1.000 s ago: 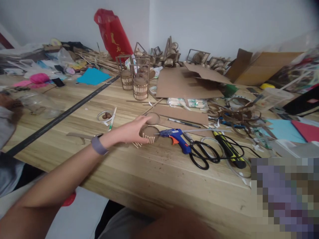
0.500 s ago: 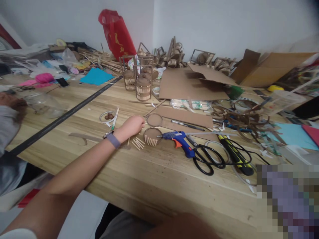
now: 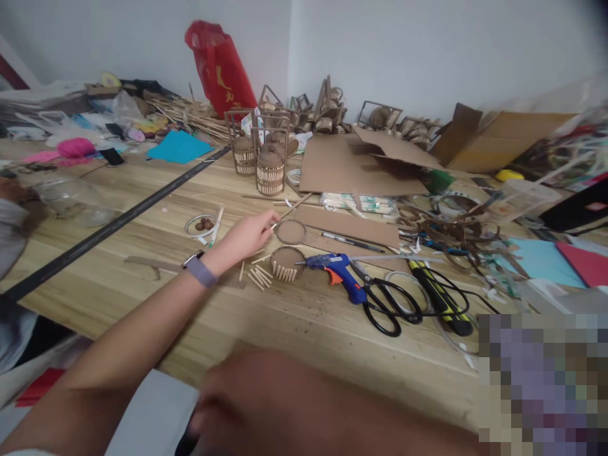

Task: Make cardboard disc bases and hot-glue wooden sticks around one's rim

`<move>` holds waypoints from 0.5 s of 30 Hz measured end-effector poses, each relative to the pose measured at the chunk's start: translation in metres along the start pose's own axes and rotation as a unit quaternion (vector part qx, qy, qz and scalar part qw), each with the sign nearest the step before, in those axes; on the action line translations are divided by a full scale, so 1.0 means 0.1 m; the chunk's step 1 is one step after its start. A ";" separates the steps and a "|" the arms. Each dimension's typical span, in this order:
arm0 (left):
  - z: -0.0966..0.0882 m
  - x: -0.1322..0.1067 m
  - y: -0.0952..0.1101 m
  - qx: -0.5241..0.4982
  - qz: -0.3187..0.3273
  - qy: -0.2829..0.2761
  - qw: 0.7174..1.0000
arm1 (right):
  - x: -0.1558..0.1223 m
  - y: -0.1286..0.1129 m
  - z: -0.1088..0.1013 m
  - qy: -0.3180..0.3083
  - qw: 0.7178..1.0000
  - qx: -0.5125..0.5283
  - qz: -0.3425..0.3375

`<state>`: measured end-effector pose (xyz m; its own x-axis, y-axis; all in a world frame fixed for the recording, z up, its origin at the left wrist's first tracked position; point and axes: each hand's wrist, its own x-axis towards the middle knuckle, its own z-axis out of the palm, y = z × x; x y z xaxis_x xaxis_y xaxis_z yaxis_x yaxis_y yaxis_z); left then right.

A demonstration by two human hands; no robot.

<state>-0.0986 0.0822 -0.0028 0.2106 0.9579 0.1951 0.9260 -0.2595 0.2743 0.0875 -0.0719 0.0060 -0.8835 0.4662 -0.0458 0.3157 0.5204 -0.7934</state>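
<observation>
My left hand, with a grey watch at the wrist, reaches over the wooden table. Its fingertips pinch a short wooden stick beside a flat cardboard ring. Just below lies a round cardboard disc with short sticks glued along its near rim, and several loose sticks lie to its left. A blue glue gun points its nozzle at the disc. My right arm is a dark blur along the bottom edge, and its fingers cannot be made out.
Black scissors and a yellow-black knife lie right of the glue gun. Stick lanterns, cardboard sheets, a red bag and a long black ruler sit farther back. Another person's sleeve is at the left edge.
My left hand let go of the stick-rimmed disc, drew back, and now pinches a short stick near the cardboard ring. My right arm has risen into the bottom of the view.
</observation>
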 end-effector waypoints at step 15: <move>0.29 -0.37 0.20 -0.083 0.150 0.017 0.985 | -0.24 1.14 -1.04 0.173 0.879 -0.306 0.321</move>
<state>-0.0789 0.0456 -0.0319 0.4534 0.8313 0.3215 0.7590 -0.5492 0.3498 0.1807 0.0507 -0.0206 -0.3306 0.9391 -0.0939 0.9318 0.3090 -0.1906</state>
